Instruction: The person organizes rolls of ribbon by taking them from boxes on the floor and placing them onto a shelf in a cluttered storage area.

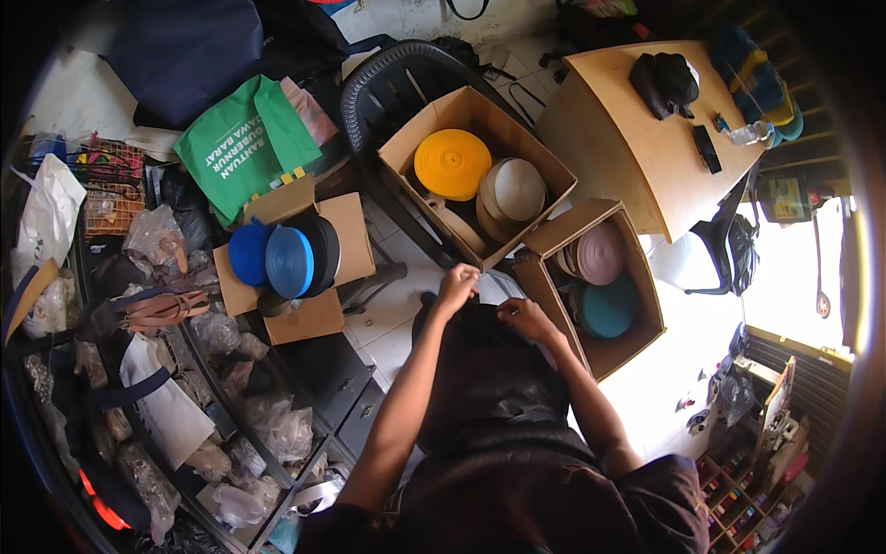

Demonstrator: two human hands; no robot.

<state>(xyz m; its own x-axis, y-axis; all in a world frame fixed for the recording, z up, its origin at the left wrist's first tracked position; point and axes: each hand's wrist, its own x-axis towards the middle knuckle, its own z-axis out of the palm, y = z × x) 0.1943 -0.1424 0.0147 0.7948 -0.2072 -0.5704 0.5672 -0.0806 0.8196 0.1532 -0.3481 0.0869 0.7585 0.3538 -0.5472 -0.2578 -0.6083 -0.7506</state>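
Observation:
Above my dark-clothed lap, my left hand (457,290) is closed with its fingertips pinched together. My right hand (528,319) is a little lower and to the right, its fingers also curled in a pinch. Whatever they hold, if anything, is too small to make out. Just beyond my left hand is the near corner of a cardboard box (420,138). In it lie a yellow roll of strap (452,164) and cream rolls (519,188). A second cardboard box (637,343), by my right hand, holds a pink roll (600,251) and a teal roll (609,305).
A black chair (355,102) supports the far box. To the left, an open carton (355,240) holds blue rolls (290,262) and a black one. A green bag (242,148) lies behind it. Shelves with plastic-wrapped goods (277,429) fill the left; a wooden desk (637,102) stands far right.

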